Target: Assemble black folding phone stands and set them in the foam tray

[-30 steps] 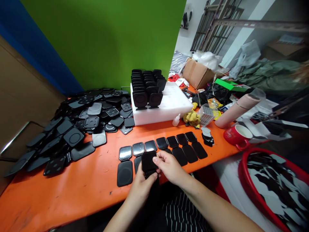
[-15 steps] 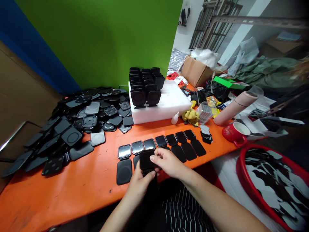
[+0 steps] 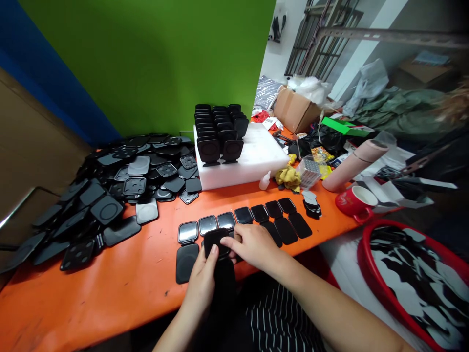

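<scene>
My left hand (image 3: 202, 278) and my right hand (image 3: 252, 245) together hold a black hinged stand piece (image 3: 216, 243) at the near edge of the orange table (image 3: 120, 283). Its square upper pad tilts toward the table, with my left thumb on it and my right fingers at its right edge. Just beyond the hands lies a row of open black hinged pieces (image 3: 256, 222), the left ones with shiny square faces. One more such piece (image 3: 186, 247) lies flat to the left of my left hand.
A large heap of loose black plates (image 3: 110, 190) covers the table's left. Finished black stands (image 3: 218, 132) stand on a white foam block (image 3: 256, 161). A red mug (image 3: 355, 201), a pink tube (image 3: 353, 164), a cardboard box (image 3: 298, 110) and a red basin (image 3: 414, 278) are at right.
The held piece has dropped lower and tipped forward toward the table. My left thumb has moved up onto its pad, and my right fingers have shifted to its right edge.
</scene>
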Available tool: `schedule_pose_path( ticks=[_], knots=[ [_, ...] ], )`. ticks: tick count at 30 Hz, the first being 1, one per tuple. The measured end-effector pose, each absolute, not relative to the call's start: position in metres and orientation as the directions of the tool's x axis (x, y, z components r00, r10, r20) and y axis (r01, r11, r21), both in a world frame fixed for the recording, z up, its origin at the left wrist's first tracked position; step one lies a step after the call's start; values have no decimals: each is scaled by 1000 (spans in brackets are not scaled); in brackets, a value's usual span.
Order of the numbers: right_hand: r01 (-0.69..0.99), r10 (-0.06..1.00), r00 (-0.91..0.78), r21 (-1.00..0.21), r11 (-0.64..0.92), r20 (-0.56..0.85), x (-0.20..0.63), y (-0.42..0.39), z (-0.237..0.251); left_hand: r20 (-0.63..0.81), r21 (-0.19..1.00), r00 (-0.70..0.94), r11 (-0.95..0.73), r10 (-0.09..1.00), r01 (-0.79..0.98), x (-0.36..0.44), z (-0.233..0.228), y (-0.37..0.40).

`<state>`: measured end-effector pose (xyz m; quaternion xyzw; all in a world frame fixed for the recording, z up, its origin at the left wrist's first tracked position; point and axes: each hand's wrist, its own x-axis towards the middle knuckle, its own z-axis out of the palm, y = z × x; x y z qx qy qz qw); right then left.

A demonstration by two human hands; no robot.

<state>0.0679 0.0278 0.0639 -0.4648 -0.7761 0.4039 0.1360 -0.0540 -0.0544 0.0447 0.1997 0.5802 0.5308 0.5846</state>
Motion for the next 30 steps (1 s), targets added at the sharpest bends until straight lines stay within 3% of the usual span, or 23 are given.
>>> schedule_pose_path(
  ticks=[3,7,15,18,22,24,30],
  knots=[
    [385,782,-584,-922,31,-218,60,23,54,-447,826,-195,319,873,-465,-61,41,-52],
    [184,802,-563,-976,-117,-203,46,17,41,-372,848,-245,220,895,-482,-68,35,-49],
    [255,853,-519,-963,83,-63,33,16,39,-294,915,-318,169,902,-366,-71,32,-53],
    [171,803,-583,-985,-26,-123,36,20,40,-301,917,-314,183,900,-354,-74,36,-53],
    [85,648,-723,-962,-259,-238,40,29,43,-292,927,-278,198,915,-319,-80,39,-52],
    [106,616,-748,-960,-258,-248,40,31,44,-278,938,-290,193,916,-289,-81,36,-51],
    [160,683,-692,-972,-170,-234,32,17,42,-234,968,-334,187,913,-167,-83,32,-60]
  ],
)
